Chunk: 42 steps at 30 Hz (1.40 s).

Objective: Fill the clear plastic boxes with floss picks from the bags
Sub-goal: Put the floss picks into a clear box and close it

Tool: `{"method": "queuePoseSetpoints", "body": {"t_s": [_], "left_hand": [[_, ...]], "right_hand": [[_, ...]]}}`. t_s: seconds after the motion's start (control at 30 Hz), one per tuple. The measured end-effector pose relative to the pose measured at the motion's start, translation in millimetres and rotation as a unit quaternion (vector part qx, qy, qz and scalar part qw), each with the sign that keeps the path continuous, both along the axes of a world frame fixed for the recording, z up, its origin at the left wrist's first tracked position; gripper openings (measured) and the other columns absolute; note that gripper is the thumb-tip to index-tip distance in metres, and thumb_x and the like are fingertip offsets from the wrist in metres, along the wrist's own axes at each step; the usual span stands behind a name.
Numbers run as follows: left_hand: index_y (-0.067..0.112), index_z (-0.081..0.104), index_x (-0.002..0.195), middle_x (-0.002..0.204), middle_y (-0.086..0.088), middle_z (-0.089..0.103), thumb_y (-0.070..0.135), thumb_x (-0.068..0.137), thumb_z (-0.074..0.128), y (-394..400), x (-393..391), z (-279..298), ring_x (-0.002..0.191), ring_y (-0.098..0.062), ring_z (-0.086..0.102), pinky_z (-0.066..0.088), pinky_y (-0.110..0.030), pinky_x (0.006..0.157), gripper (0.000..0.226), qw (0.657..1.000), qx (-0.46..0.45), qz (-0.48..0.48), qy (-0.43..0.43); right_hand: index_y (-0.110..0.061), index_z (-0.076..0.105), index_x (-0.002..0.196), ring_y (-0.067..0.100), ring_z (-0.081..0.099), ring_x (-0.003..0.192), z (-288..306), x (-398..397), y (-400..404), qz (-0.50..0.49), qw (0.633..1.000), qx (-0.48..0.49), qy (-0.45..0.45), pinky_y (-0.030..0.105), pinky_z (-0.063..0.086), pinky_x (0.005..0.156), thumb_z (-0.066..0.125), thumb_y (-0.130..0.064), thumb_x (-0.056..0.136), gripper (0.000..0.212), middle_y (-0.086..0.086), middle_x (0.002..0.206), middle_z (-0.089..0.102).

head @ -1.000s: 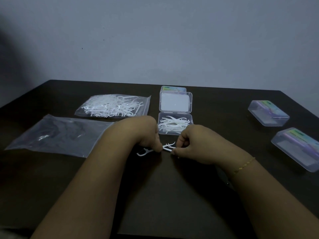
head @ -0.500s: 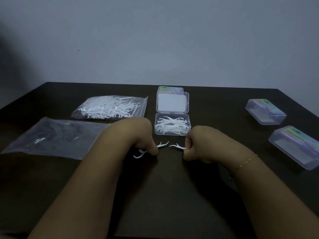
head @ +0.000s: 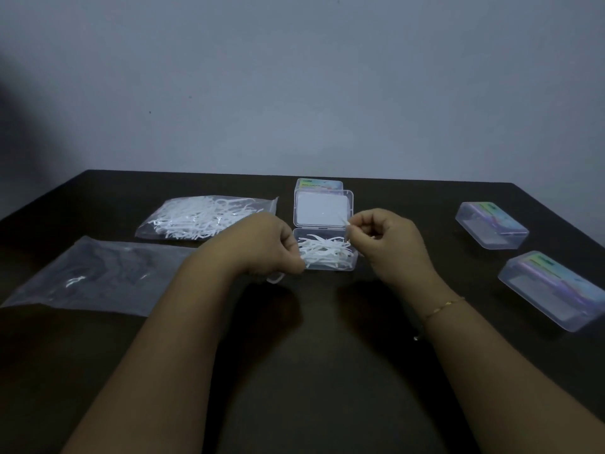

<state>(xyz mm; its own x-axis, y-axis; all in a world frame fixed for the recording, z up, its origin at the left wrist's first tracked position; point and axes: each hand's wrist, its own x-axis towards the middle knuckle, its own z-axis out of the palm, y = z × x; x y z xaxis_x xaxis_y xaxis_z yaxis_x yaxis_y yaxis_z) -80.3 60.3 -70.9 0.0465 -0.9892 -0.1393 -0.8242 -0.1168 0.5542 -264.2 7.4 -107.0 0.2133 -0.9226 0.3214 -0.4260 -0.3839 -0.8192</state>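
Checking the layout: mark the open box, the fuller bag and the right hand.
open box (head: 352, 262): head view, front right wall.
fuller bag (head: 183, 221): head view, picks-filled middle.
right hand (head: 389, 239): head view, back of hand.

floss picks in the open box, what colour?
White, seen in the head view: the floss picks lie piled in the open box.

Both hands are rising from the table toward the open box (head: 327, 253). The right hand (head: 386, 240), earlier low in front of the box, is now holding a floss pick (head: 344, 221) above the box's right edge. The left hand (head: 268, 247) is arriving at the box's left side, gripping another pick (head: 275, 279).
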Motion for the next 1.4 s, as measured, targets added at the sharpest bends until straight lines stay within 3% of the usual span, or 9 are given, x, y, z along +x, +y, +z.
{"method": "queuePoseSetpoints", "body": {"t_s": [0.23,0.4,0.57,0.83,0.93,1.03,1.2,1.33,1.4], "left_hand": [[0.024,0.066,0.069,0.064,0.012,0.063,0.02,0.076,0.073,-9.8,6.5,-5.5,0.059,-0.003,0.054,0.043,-0.022,0.057,0.012,0.982,-0.171,0.071,0.023],[0.027,0.066,0.079,0.069,0.014,0.062,0.026,0.081,0.069,-15.3,4.2,-9.4,0.072,-0.012,0.062,0.053,-0.032,0.073,0.003,0.96,-0.252,0.122,0.032],[0.026,0.072,0.099,0.082,0.01,0.066,0.026,0.088,0.065,-21.8,-0.4,-18.5,0.072,-0.004,0.057,0.051,-0.025,0.073,0.013,0.963,-0.245,0.113,0.014],[0.023,0.07,0.113,0.114,0.005,0.069,0.027,0.088,0.066,-29.2,-17.0,-33.3,0.103,-0.009,0.062,0.044,-0.023,0.096,0.026,0.98,-0.195,0.04,-0.008],[0.022,0.068,0.116,0.118,0.004,0.068,0.025,0.087,0.068,-29.5,-17.5,-36.3,0.105,-0.006,0.06,0.04,-0.017,0.095,0.03,0.981,-0.188,0.039,0.037],[0.021,0.067,0.119,0.119,0.005,0.067,0.021,0.087,0.068,-29.7,-15.0,-35.8,0.088,0.009,0.056,0.04,-0.005,0.082,0.032,0.97,-0.194,0.063,0.134],[0.02,0.062,0.125,0.124,0.002,0.064,0.023,0.089,0.065,-27.0,-9.8,-30.2,0.1,-0.003,0.055,0.043,-0.022,0.09,0.036,0.956,-0.214,0.117,0.165],[0.022,0.048,0.138,0.138,0.004,0.051,0.043,0.075,0.077,-24.5,-5.2,-25.8,0.107,-0.007,0.05,0.039,-0.025,0.089,0.072,0.975,-0.152,0.101,0.13],[0.023,0.03,0.148,0.148,0.003,0.04,0.046,0.063,0.084,-25.1,-4.6,-28.2,0.12,-0.015,0.05,0.041,-0.031,0.099,0.103,0.986,-0.096,0.074,0.118]], "right_hand": [[-0.017,0.071,0.111,0.012,0.058,0.095,-12.4,11.4,-5.6,-0.015,0.984,-0.093,0.15,0.032,0.05,0.088,0.061,-0.021,0.09,0.023,0.0,0.102,0.068],[-0.026,0.064,0.121,0.015,0.043,0.109,-16.2,18.0,-2.7,0.024,0.959,-0.135,0.247,0.026,0.022,0.078,0.056,-0.027,0.093,0.029,-0.002,0.114,0.063],[-0.019,0.063,0.123,0.018,0.049,0.113,-14.0,12.4,-8.2,-0.018,0.986,-0.098,0.133,0.041,0.04,0.099,0.056,-0.024,0.093,0.031,0.004,0.118,0.063],[-0.02,0.072,0.107,0.019,0.057,0.105,-13.0,5.4,-13.8,-0.085,0.995,-0.045,0.037,0.045,0.05,0.089,0.058,-0.024,0.091,0.022,-0.005,0.103,0.069],[-0.018,0.07,0.109,0.019,0.056,0.107,-14.4,4.8,-14.2,-0.081,0.996,-0.02,0.04,0.045,0.05,0.09,0.057,-0.025,0.092,0.023,-0.004,0.105,0.067],[-0.018,0.068,0.113,0.016,0.053,0.111,-13.9,4.3,-14.8,-0.079,0.996,0.005,0.044,0.042,0.05,0.093,0.055,-0.026,0.093,0.025,-0.002,0.11,0.065],[-0.018,0.065,0.118,0.019,0.052,0.113,-11.7,4.7,-12.5,-0.065,0.996,0.046,0.036,0.043,0.047,0.096,0.054,-0.027,0.093,0.028,-0.001,0.114,0.064],[-0.013,0.05,0.134,0.006,0.052,0.101,-6.1,3.5,-8.9,-0.016,0.992,0.127,-0.006,0.021,0.042,0.086,0.053,-0.02,0.096,0.04,-0.011,0.112,0.054],[-0.01,0.042,0.14,0.009,0.054,0.108,-5.5,3.0,-9.5,-0.007,0.988,0.147,-0.034,0.021,0.041,0.09,0.053,-0.017,0.095,0.047,-0.005,0.127,0.055]]}}
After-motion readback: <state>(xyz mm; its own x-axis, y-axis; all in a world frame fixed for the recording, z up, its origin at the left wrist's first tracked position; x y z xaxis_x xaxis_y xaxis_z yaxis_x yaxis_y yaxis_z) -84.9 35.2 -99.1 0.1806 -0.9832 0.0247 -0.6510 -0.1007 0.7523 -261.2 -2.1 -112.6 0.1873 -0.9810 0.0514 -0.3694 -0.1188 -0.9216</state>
